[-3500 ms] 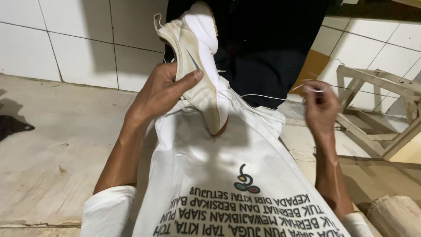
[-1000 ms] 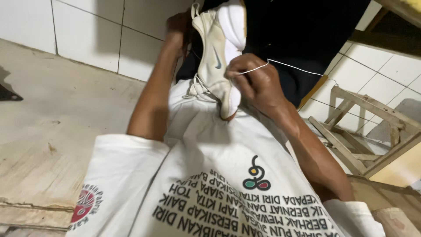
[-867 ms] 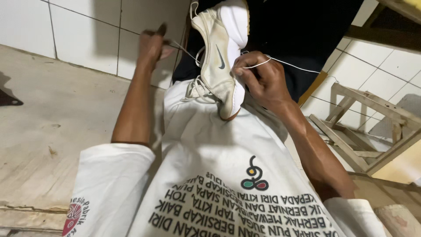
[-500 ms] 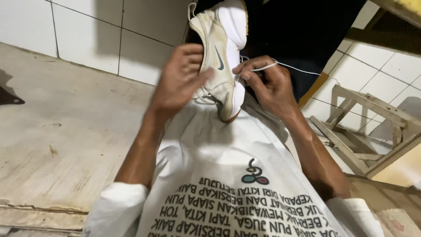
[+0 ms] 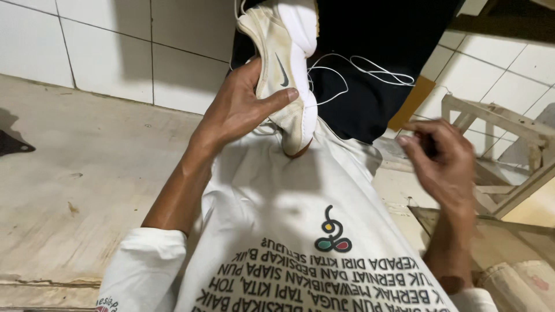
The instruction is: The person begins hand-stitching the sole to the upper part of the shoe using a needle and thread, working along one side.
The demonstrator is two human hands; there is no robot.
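Observation:
My left hand (image 5: 243, 107) grips a worn white sneaker (image 5: 283, 63) by its side, holding it upright with its toe resting on my white printed shirt (image 5: 289, 231). A thin white thread (image 5: 358, 69) loops in the air from the shoe toward the right. My right hand (image 5: 442, 164) is out to the right, blurred, fingers pinched together on the thread's end; whether a needle is in them cannot be made out.
A white tiled wall (image 5: 104, 46) stands behind a worn concrete floor (image 5: 69, 173). Dark cloth (image 5: 370, 69) hangs behind the shoe. A pale wooden frame (image 5: 503, 150) stands at the right, with a sack-like bundle (image 5: 520, 283) at bottom right.
My right hand has pulled away from the shoe to the right, drawing the thread out in loops. My left hand has settled its grip on the sneaker's side.

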